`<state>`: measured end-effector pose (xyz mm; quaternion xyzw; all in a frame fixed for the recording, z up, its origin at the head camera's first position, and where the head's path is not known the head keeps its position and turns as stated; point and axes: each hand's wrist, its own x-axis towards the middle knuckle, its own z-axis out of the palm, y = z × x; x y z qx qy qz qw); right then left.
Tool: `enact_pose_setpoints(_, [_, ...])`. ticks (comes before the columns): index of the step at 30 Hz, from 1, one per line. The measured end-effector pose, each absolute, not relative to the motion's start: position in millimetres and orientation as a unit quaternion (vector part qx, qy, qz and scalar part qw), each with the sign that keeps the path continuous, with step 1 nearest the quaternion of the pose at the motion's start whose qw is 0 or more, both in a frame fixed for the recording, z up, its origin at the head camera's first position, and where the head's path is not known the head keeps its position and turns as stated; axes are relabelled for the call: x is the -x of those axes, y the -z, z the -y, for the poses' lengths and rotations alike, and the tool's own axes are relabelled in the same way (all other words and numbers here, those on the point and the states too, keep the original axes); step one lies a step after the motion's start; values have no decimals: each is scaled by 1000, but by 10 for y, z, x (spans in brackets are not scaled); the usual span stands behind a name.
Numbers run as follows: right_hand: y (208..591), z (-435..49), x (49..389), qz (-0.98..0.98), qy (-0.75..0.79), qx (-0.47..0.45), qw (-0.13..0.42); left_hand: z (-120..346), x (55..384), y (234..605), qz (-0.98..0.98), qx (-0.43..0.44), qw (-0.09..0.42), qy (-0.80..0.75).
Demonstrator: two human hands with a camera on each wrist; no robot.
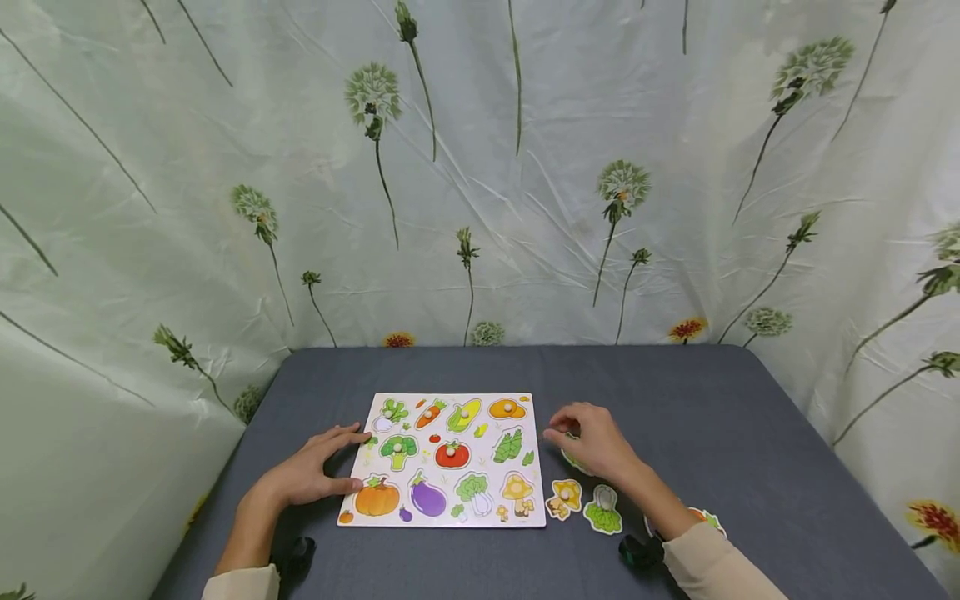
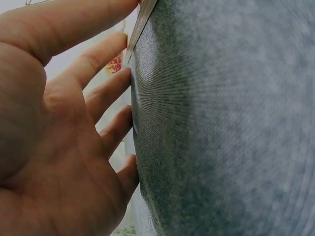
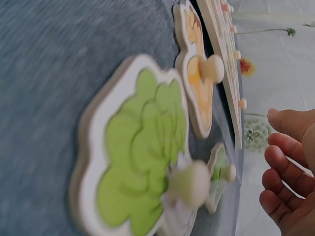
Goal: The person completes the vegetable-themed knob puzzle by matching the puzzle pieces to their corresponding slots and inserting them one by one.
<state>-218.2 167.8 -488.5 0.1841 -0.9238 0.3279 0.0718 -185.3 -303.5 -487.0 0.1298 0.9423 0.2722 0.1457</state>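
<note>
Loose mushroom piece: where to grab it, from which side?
Probably pinch the round knob from above. The mushroom piece lies flat beside the board, knob up, so the knob stands proud, while the low, thin rim likely gives less to hold.

Head view bright, even — wrist views dimmer, partly blurred.

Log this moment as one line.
left hand: touching puzzle board | right hand: empty, near green piece | mushroom piece, bok choy piece: on table
</note>
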Motion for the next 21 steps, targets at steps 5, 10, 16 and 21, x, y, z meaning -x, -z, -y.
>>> enact_pose_setpoints(5, [4921, -1780, 2156, 929, -318, -176, 73, 3030, 1851, 4866, -942, -131, 147, -272])
enact_pose_setpoints(10, [4949, -1869, 2124, 933, -312, -166, 66, 3028, 1849, 4865, -942, -131, 148, -271])
enact_pose_setpoints(16, [4948, -1950, 2092, 936, -307, -160, 67, 3033, 1849, 4871, -942, -128, 149, -272])
enact_pose_setpoints(21, [4976, -2021, 2080, 937, -307, -156, 60, 3032, 1850, 4872, -942, -127, 149, -271])
